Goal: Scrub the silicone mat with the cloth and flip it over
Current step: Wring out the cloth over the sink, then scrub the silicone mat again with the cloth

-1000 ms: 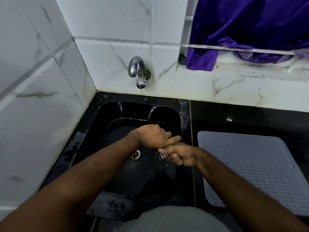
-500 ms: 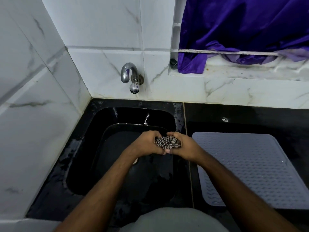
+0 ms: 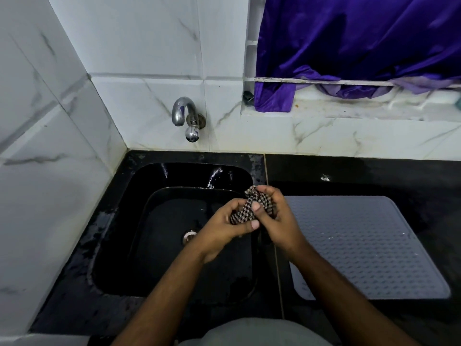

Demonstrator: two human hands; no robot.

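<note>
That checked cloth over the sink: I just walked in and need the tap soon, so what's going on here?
A person is bunching the checked cloth in both hands over the right edge of the black sink. The left hand and the right hand both grip it. The grey silicone mat lies flat on the black counter to the right of the sink, and neither hand touches it. No water runs from the tap.

cloth [image 3: 252, 208]: woven, checked
mat [image 3: 369, 248]: matt grey, studded
sink [image 3: 129, 221]: glossy black, wet
tap [image 3: 183, 111]: shiny metal
</note>
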